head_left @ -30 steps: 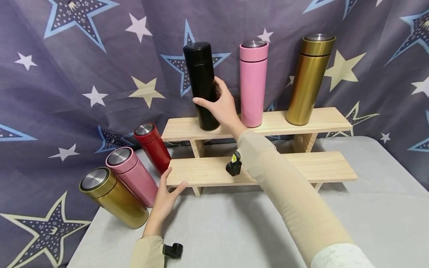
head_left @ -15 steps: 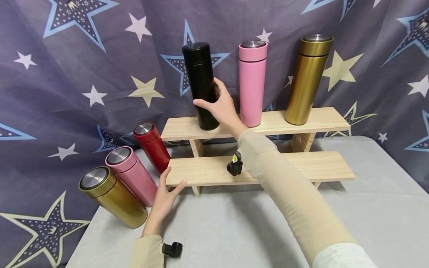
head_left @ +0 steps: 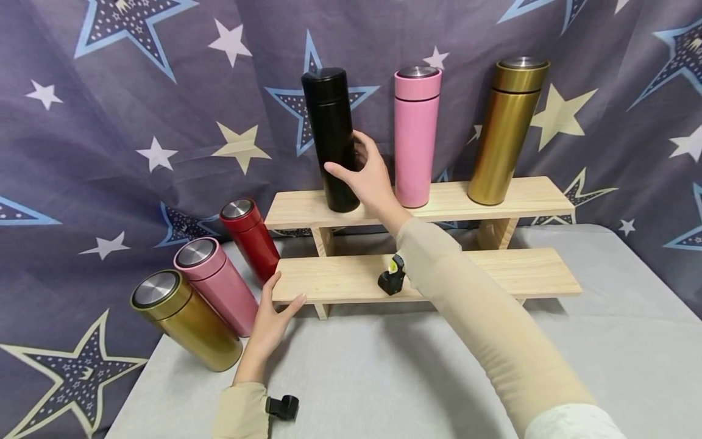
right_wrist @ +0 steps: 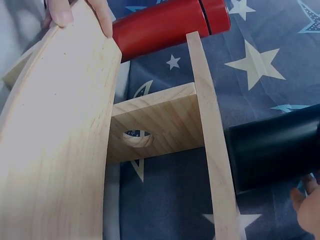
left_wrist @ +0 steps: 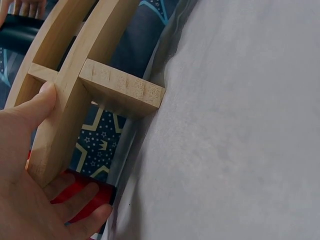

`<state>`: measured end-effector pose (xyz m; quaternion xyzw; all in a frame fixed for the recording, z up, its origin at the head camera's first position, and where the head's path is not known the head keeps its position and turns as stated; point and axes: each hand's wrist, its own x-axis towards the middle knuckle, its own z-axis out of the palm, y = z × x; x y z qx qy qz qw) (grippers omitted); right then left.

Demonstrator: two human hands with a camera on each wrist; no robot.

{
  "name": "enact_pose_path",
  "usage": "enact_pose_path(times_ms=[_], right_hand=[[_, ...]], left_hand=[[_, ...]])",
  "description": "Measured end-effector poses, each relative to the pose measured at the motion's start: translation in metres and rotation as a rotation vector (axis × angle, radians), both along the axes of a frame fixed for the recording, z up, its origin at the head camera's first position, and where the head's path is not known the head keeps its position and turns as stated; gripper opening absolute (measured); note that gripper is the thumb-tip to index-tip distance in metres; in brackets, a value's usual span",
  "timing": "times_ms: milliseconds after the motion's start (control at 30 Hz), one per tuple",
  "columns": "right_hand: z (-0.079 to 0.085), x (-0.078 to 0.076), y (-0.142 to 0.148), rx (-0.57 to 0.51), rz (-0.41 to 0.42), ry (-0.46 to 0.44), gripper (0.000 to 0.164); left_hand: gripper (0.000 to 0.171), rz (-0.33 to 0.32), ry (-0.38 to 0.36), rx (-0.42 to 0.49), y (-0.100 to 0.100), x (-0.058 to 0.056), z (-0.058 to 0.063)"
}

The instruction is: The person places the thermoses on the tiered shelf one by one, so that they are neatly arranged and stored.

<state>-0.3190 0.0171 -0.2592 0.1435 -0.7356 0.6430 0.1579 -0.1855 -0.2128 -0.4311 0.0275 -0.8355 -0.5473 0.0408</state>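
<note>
Bottles point(head_left: 417, 146) atop stand point(head_left: 334, 279), more bottles point(head_left: 227, 294) leftward

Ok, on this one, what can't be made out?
- Head view: part of the lower shelf, behind the right sleeve.
- Right wrist view: the top of the black bottle and much of the right grip, cut off by the right edge.
- Left wrist view: part of the red bottle, behind the left grip.

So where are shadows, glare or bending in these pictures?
Head view: a soft shadow falls on the grey table, highlights streak the tall gold bottle; left wrist: the lower shelf board looks curved; right wrist: pale glare washes that board.
</note>
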Motion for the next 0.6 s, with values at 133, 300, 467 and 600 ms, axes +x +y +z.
enact_pose_path(times_ms=[133,300,467,600], right_hand=[[-0.001,0.004,0.005,-0.046,-0.002,-0.001,0.080],[-0.004,0.012,0.012,-0.087,0.003,0.011,0.076],[-0.007,0.023,0.021,-0.132,0.024,0.059,0.070],[-0.011,0.033,0.029,-0.135,0.049,0.090,0.067]], left_hand=[[0.085,-0.001,0.010,0.002,0.000,0.000,0.000],[0.084,0.000,0.013,0.003,0.000,-0.001,-0.001],[0.085,0.000,0.008,-0.001,0.000,0.000,0.000],[0.085,0.000,0.004,0.001,0.000,0.000,-0.001]])
